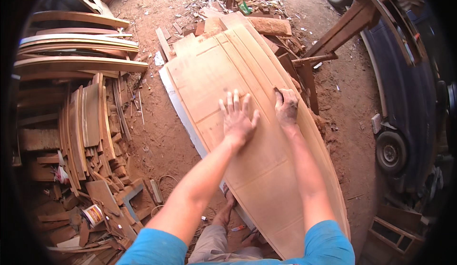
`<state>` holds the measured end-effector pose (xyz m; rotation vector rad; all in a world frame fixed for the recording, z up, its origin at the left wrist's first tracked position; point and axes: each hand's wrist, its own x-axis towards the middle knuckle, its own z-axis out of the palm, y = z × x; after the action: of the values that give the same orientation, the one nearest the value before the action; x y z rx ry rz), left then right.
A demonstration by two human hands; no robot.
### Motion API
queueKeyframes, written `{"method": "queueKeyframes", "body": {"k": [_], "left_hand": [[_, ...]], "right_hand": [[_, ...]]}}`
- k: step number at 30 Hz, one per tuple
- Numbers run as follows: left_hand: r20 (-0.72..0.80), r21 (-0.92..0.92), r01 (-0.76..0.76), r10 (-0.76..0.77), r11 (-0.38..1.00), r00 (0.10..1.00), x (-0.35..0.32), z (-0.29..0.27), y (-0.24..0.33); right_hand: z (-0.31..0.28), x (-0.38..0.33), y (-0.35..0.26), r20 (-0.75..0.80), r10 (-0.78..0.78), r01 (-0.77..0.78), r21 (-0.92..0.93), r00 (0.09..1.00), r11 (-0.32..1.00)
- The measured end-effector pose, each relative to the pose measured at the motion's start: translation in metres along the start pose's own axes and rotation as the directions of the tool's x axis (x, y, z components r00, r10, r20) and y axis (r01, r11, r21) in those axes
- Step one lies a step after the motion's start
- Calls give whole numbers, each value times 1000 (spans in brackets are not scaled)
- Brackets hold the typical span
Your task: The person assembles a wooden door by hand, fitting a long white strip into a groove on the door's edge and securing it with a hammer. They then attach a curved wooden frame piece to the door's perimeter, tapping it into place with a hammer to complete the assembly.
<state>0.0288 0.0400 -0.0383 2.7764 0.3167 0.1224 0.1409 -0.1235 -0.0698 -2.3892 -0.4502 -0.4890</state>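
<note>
Curved wood strips (81,64) stacked beyond bench's left edge | bench (184,115) shows a pale left edge | grooved wooden panel (257,179) lies flat over bench | left hand (236,117) palm-down on panel, grip fingers apart | right hand (287,108) nearer panel's right edge, grip clamped on small dark piece (277,90) | blue vehicle (410,98) well beyond right edge

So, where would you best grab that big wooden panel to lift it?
Probably by the two long edges of the wooden panel, one hand coming in from each side: it is broad and flat, with grooves but no handle in sight on its face. Whether there is finger room beneath, I can't tell.
</note>
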Motion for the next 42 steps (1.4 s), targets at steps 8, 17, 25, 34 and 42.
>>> {"method": "queueKeyframes", "body": {"k": [8,17,25,34,42], "left_hand": [[74,-16,8,-6,1000,997,8,-9,-3],[132,8,22,-23,1000,991,15,-15,-2],[135,53,7,-14,999,991,11,-6,-1],[89,1,69,-69,998,994,11,-4,-9],[97,13,-21,20,1000,995,14,-2,-3]], "right_hand": [[161,161,-54,-40,-27,29,43,999,999],[154,162,-53,50,-73,75,-43,996,996],[165,185,-57,-8,-103,103,-24,995,994],[158,160,-64,94,-104,103,20,990,995],[209,231,-59,51,-72,80,-155,996,985]]}}
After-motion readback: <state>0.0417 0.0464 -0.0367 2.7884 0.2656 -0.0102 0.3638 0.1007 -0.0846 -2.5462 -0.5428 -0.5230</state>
